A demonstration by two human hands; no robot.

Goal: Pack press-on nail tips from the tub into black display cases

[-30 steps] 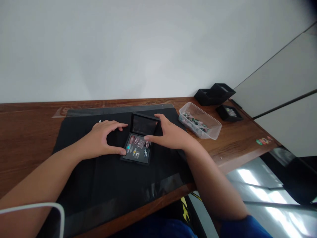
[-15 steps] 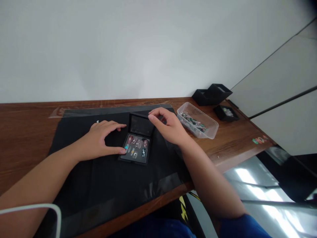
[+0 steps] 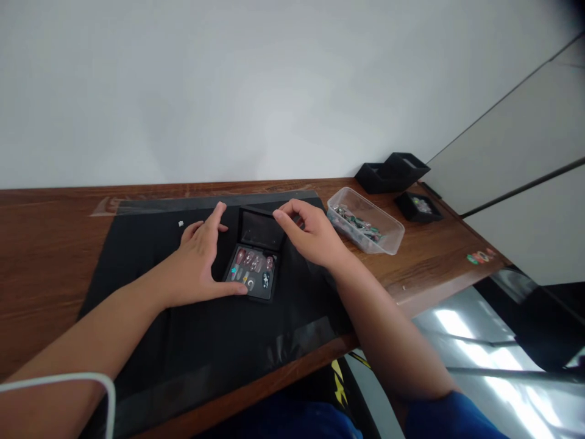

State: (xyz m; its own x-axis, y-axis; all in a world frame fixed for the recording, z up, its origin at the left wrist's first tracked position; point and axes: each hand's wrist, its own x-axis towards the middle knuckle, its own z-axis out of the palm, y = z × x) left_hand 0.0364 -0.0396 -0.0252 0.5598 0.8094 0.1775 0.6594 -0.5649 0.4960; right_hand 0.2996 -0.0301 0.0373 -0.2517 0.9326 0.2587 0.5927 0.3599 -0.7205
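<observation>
A small black case (image 3: 269,296) lies open on the black mat, its lid (image 3: 259,229) raised and leaning back. Inside sit several decorated press-on nails (image 3: 253,263) in rows, some reddish, one dark, one with a blue star, one with a moon. My left hand (image 3: 197,263) is open at the case's left side, fingers pointing up and away. Its thumb tip rests on the lower row of nails near the front edge. My right hand (image 3: 313,235) is closed at the lid's upper right corner, pinching its edge; some fingers are hidden.
To the right stands a clear plastic tub (image 3: 388,241) of small packed pieces. Black boxes (image 3: 390,174) and another small black box (image 3: 417,207) are behind it. A tiny white piece (image 3: 181,223) lies on the mat (image 3: 201,353). A white cable (image 3: 107,384) crosses my left forearm.
My left hand has turned more upright, and its thumb has slid right along the case's front, from the left edge to the lower nails. My right hand stays at the lid.
</observation>
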